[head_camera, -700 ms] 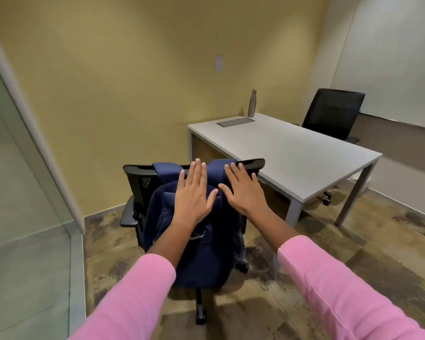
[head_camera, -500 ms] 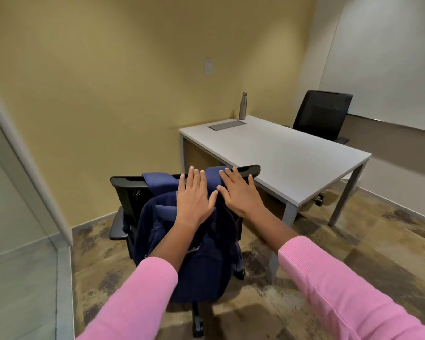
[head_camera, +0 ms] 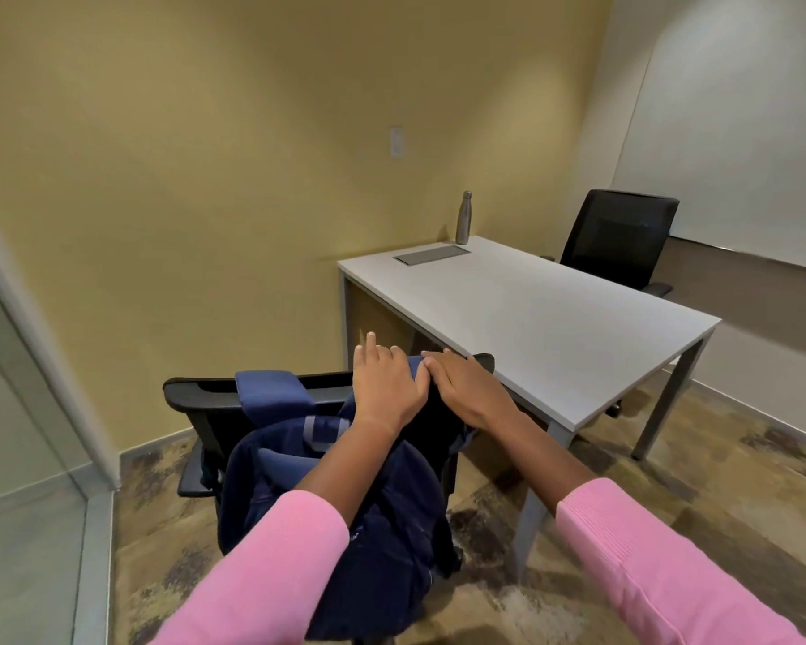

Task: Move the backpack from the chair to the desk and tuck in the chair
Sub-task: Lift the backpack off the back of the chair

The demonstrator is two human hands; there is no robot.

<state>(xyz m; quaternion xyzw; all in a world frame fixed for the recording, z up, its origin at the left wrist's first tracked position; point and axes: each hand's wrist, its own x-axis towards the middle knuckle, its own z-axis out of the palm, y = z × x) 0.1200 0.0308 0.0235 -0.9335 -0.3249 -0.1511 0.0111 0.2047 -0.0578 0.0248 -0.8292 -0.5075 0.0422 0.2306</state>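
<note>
Here backpack (head_camera: 345, 505) under left hand (head_camera: 385, 388), right hand (head_camera: 473, 388) (on chair (head_camera: 196, 393)).

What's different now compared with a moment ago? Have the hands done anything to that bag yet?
Both hands slid up the backpack to the chair top. The left hand and right hand now curl over the right strap there; earlier they lay flat and spread lower down. A firm grip is unclear. The backpack remains hung on the chair; desk and bottle are unchanged.
</note>
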